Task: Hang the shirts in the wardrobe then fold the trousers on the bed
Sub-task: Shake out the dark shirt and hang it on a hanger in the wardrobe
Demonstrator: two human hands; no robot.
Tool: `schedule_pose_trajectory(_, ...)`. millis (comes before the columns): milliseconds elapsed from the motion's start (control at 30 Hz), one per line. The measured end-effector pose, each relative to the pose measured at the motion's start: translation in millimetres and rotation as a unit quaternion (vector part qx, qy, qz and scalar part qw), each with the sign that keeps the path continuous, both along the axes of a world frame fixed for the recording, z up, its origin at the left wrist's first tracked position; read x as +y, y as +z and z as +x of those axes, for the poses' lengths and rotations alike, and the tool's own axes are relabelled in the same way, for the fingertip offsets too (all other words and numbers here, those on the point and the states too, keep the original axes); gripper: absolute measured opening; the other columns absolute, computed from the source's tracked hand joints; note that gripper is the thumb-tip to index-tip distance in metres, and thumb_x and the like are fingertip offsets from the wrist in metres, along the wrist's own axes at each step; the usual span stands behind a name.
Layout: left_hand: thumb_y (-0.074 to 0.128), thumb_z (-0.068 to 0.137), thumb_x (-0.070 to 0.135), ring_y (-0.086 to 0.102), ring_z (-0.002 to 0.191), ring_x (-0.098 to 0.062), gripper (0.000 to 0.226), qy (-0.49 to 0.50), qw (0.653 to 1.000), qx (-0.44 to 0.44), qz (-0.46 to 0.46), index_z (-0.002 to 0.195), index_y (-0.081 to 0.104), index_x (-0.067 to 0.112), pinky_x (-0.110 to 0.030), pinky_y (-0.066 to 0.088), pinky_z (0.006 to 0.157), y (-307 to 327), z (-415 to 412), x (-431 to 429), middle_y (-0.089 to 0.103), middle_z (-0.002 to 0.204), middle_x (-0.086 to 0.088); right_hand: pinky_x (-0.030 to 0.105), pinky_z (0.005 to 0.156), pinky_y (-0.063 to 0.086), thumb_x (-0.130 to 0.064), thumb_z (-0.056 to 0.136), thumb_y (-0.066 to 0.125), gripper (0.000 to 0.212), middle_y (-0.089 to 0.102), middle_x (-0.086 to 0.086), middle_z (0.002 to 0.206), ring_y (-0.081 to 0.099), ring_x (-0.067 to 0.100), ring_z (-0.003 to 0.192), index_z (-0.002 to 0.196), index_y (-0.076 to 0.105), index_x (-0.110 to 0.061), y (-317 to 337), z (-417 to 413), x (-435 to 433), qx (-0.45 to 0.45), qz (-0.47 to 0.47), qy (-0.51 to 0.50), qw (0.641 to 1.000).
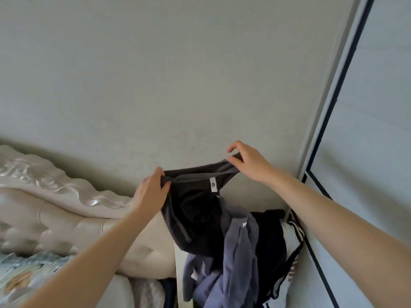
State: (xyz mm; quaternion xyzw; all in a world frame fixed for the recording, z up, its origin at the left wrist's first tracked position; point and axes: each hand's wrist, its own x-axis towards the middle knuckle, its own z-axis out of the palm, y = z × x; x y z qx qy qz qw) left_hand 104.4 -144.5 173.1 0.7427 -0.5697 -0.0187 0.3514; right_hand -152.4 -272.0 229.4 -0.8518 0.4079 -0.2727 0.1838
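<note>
A narrow, closed grip is kept on each end of a grey-lined band at the top of a dark garment [195, 210]: one end is bunched inside the curled fingers of the left hand [153, 190], and the other is pinched between thumb and fingers of the right hand [249, 161], with the forefinger raised clear of the cloth. The band is stretched between the two hands, the right end higher, and a small white label [212, 184] is seen hanging from it. The garment is held up in front of the pale wall [155, 74], and its lower part hangs down onto a heap where a blue-grey garment [235, 252], a black garment [271, 236] and a striped white cloth [291, 232] are piled. The heap is found between the end of the padded headboard [55, 210] and the wardrobe door [367, 130]; what carries it cannot be told. A patterned cover [22, 274] is seen on the bed at its head end.
</note>
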Motion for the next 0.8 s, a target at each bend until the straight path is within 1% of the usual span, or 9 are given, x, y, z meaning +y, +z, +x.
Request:
schedule_pose_trajectory(133,0.048,0.098,0.011,0.046,0.07,-0.026,0.008,0.014,0.987,0.156,-0.039,0.093,0.042,0.012,-0.037,0.036,0.058,29,0,-14,0.05,0.078,-0.006,0.031,0.079,0.043,-0.049,0.07,0.08,0.059,0.046,-0.001,0.104,0.049,0.015,0.092,0.115,0.05,-0.023,8,-4,3,0.151,-0.01,0.043,0.988)
schedule_pose_trajectory(167,0.046,0.099,0.011,0.046,0.073,-0.025,0.005,0.016,0.981,0.189,-0.048,0.098,0.042,0.012,-0.037,0.038,0.061,36,-1,-16,0.05,0.081,-0.005,0.032,0.08,0.044,-0.047,0.072,0.079,0.057,0.045,-0.001,0.104,0.048,0.016,0.094,0.115,0.05,-0.023,10,-6,1,0.186,-0.027,0.037,0.982)
schedule_pose_trajectory(233,0.042,0.101,0.013,0.047,0.076,-0.023,0.007,0.007,0.969,0.237,-0.065,0.108,0.041,0.016,-0.036,0.038,0.062,50,-5,-18,0.05,0.086,-0.003,0.036,0.081,0.045,-0.03,0.085,0.07,0.033,0.046,0.002,0.101,0.052,0.023,0.098,0.112,0.055,-0.018,19,-10,-3,0.213,-0.074,0.01,0.974)
schedule_pose_trajectory(300,0.04,0.103,0.015,0.048,0.075,-0.019,0.015,-0.012,0.959,0.27,-0.083,0.117,0.039,0.02,-0.031,0.038,0.059,67,-11,-19,0.05,0.09,-0.003,0.038,0.081,0.045,-0.012,0.092,0.055,0.015,0.051,0.008,0.098,0.055,0.029,0.096,0.106,0.061,-0.012,35,-11,-5,0.168,-0.103,-0.018,0.98)
schedule_pose_trajectory(433,0.041,0.103,0.013,0.05,0.083,-0.012,0.021,-0.038,0.949,0.276,-0.148,0.122,0.044,0.02,-0.026,0.041,0.067,109,-18,-22,0.05,0.097,0.004,0.033,0.075,0.042,0.003,0.089,0.044,0.03,0.051,0.007,0.091,0.054,0.026,0.086,0.101,0.067,-0.012,79,-11,-2,0.029,-0.136,-0.069,0.988)
schedule_pose_trajectory(533,0.042,0.103,0.014,0.052,0.097,-0.019,0.018,-0.065,0.948,0.249,-0.189,0.119,0.048,0.02,-0.032,0.043,0.077,151,-17,-22,0.052,0.104,0.003,0.029,0.072,0.039,0.004,0.089,0.043,0.03,0.05,0.005,0.091,0.052,0.023,0.083,0.101,0.067,-0.011,120,-11,9,-0.043,-0.156,-0.099,0.982)
schedule_pose_trajectory(600,0.046,0.103,0.022,0.055,0.099,-0.018,0.013,-0.081,0.945,0.226,-0.22,0.115,0.051,0.021,-0.029,0.045,0.075,181,-17,-20,0.055,0.103,0.007,0.023,0.071,0.035,0.003,0.09,0.045,0.028,0.05,0.004,0.092,0.051,0.02,0.084,0.101,0.067,-0.01,149,-12,15,-0.073,-0.181,-0.106,0.975)
schedule_pose_trajectory(700,0.06,0.096,0.036,0.057,0.095,-0.005,0.022,-0.111,0.936,0.204,-0.263,0.112,0.052,0.025,-0.021,0.044,0.072,226,-22,-7,0.059,0.102,0.013,0.011,0.067,0.033,0.004,0.089,0.048,0.028,0.054,0.003,0.094,0.05,0.015,0.085,0.099,0.068,-0.012,194,-16,28,-0.12,-0.227,-0.115,0.96)
schedule_pose_trajectory(800,0.074,0.085,0.036,0.053,0.094,0.002,0.037,-0.127,0.928,0.173,-0.305,0.113,0.052,0.026,-0.016,0.041,0.074,264,-26,13,0.056,0.102,0.017,0.005,0.071,0.036,0.003,0.088,0.051,0.029,0.06,0.002,0.094,0.052,0.012,0.087,0.096,0.072,-0.016,236,-20,52,-0.166,-0.258,-0.115,0.945)
